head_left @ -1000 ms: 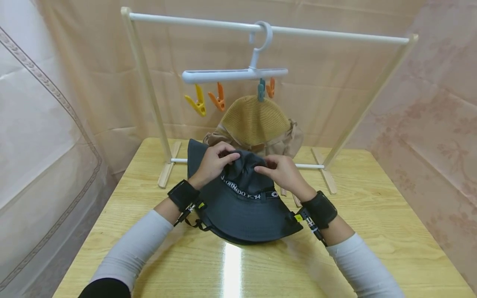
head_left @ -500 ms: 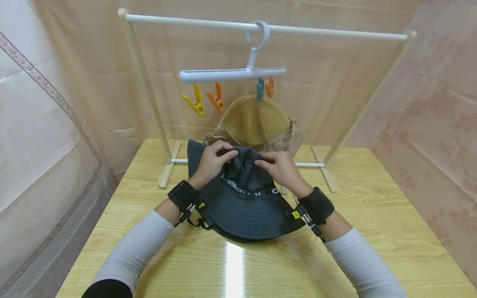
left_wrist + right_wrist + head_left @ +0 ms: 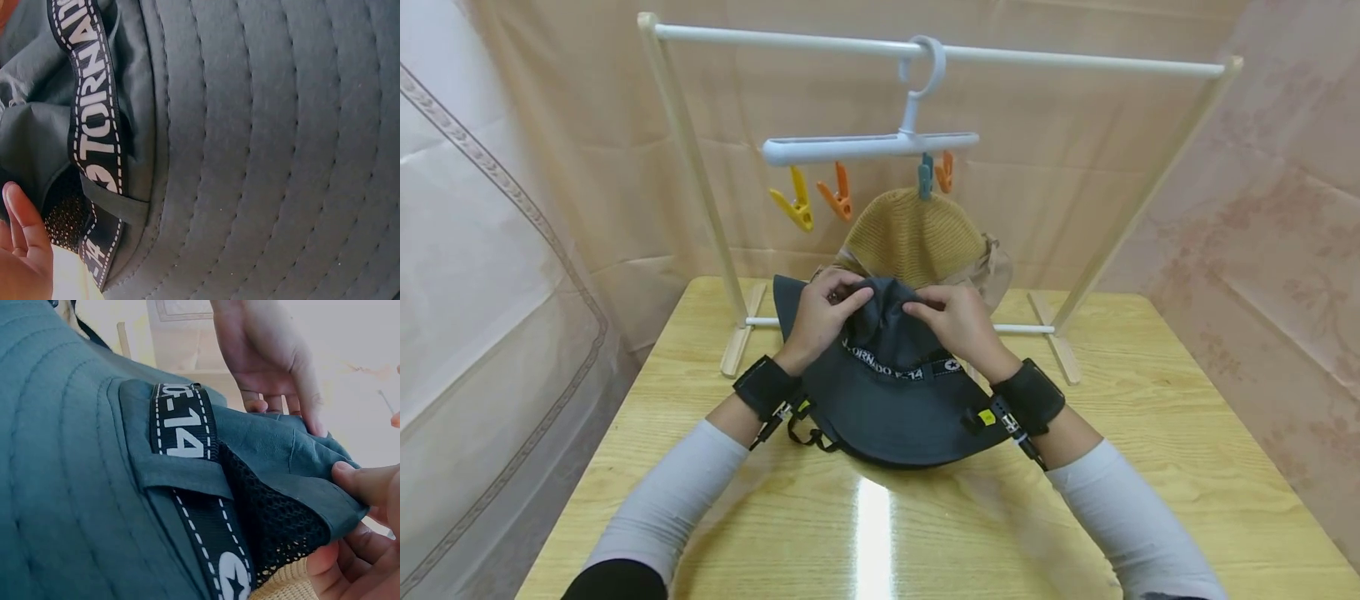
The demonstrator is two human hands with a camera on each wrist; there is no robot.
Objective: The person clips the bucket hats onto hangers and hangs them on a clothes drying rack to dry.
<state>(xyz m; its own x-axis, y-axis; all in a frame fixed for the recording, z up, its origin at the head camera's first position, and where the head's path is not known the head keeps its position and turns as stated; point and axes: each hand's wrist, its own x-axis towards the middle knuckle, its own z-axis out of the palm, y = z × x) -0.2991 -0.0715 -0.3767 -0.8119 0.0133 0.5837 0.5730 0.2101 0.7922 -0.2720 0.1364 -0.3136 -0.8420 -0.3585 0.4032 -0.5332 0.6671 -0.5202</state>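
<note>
Both hands pinch the crown of a dark grey bucket hat [image 3: 895, 421], the left hand [image 3: 824, 315] on one side and the right hand [image 3: 958, 323] on the other. A black lettered band [image 3: 182, 428] circles the crown, and black mesh [image 3: 275, 515] shows beside it in the right wrist view. Stitched brim fills most of the left wrist view. Behind the crown hangs a straw hat [image 3: 913, 237] with a beige brim, under a blue-green clothespin [image 3: 926, 177]. The hat's top folds between the fingers; some fingertips are hidden behind the cloth.
A white hanger [image 3: 865, 148] hangs from the rack's white bar [image 3: 1075, 62]. From it also hang a yellow clothespin [image 3: 796, 202] and orange clothespins [image 3: 837, 193]. The rack's wooden feet [image 3: 743, 333] stand on the wooden table [image 3: 1150, 467].
Both hands have raised the grey hat slightly and moved it toward the rack, so it covers more of the straw hat's brim. The hands stay on the crown.
</note>
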